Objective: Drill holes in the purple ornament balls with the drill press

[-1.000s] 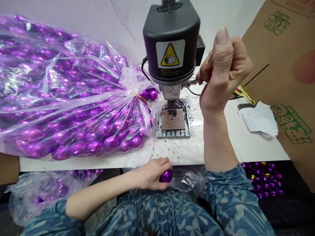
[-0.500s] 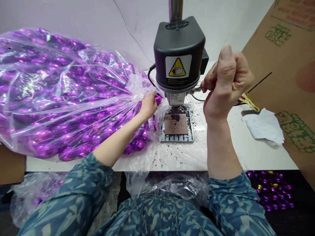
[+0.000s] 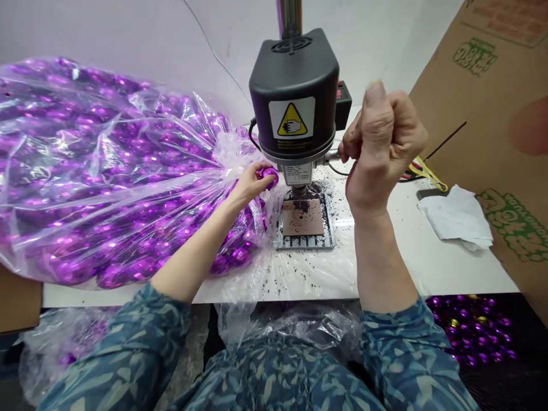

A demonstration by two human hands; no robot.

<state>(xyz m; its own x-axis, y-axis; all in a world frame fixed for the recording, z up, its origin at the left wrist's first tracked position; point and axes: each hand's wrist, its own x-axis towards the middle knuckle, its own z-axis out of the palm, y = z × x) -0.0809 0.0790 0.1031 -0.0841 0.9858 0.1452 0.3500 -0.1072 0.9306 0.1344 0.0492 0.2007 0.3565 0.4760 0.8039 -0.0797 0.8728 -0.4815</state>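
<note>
A purple faceted ball [image 3: 269,176] is pinched between the thumb and fingers of my left hand [image 3: 250,181], beside the mouth of a large clear plastic bag [image 3: 103,171] full of similar shiny balls. My right hand [image 3: 382,145] is closed, thumb up, at the end of a short metal feed handle [image 3: 331,156] on the side of the black drill press [image 3: 295,80]; the fist hides most of its grip. Under the drill head lies a brown board [image 3: 303,220] with a small hole, on a slotted metal base [image 3: 303,243] strewn with dark shavings.
White cloth [image 3: 456,218] and yellow-handled pliers [image 3: 430,174] lie on the white table [image 3: 398,257] to the right. A big cardboard box [image 3: 509,114] stands beyond them. More purple balls [image 3: 475,331] sit below the table edge.
My left hand has turned slightly, so more of the purple ball shows. The view has shifted a little, moving the press leftward in the picture. My right hand keeps its place at the handle.
</note>
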